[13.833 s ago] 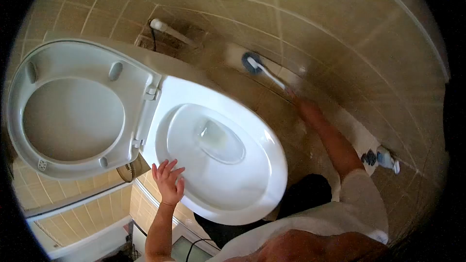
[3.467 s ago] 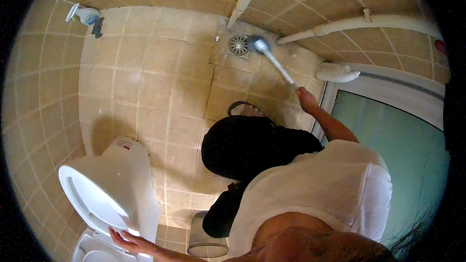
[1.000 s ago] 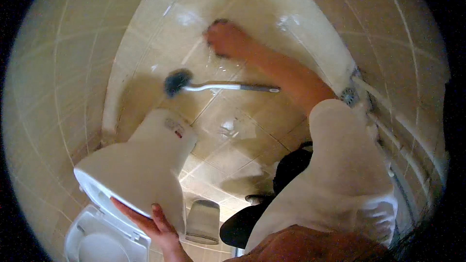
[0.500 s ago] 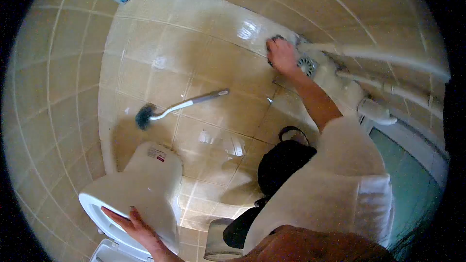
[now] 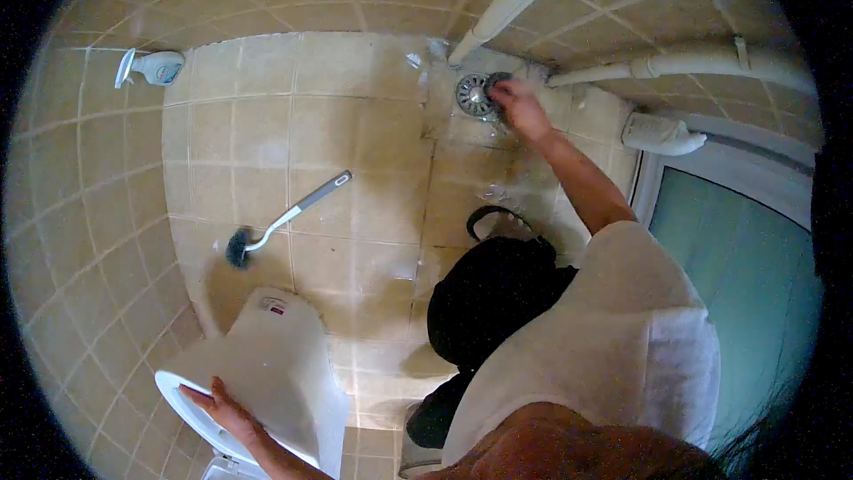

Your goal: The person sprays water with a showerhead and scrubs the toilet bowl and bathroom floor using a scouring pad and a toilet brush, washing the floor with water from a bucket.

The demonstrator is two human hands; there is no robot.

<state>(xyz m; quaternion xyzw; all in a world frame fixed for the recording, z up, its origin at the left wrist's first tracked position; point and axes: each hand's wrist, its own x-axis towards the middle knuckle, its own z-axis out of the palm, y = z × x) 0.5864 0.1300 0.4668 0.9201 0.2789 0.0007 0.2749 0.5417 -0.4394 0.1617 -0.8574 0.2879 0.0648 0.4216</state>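
Observation:
My right hand [image 5: 520, 107] reaches down to the floor, its fingers closed over a dark scouring pad [image 5: 499, 80]. The pad lies against the right side of a round metal floor drain [image 5: 473, 96] with a slotted cover. Much of the pad is hidden under my fingers, and the hand is slightly blurred. At the lower left, my left hand [image 5: 227, 413] leans on the rim of a white toilet [image 5: 267, 351], its fingers stretched out and the thumb apart. No loose object shows in it.
On the tiled floor lies a toilet brush [image 5: 289, 218] with a grey-and-white handle. A spray bottle [image 5: 158, 68] is by the far-left wall. White pipes [image 5: 524, 0] run along the far wall, one close to the drain. A green door panel [image 5: 729, 276] is on the right.
My view has turned and shifted right. My right hand has moved with the scouring pad from the floor left of the drain to the drain's right side. My left hand stays on the toilet rim.

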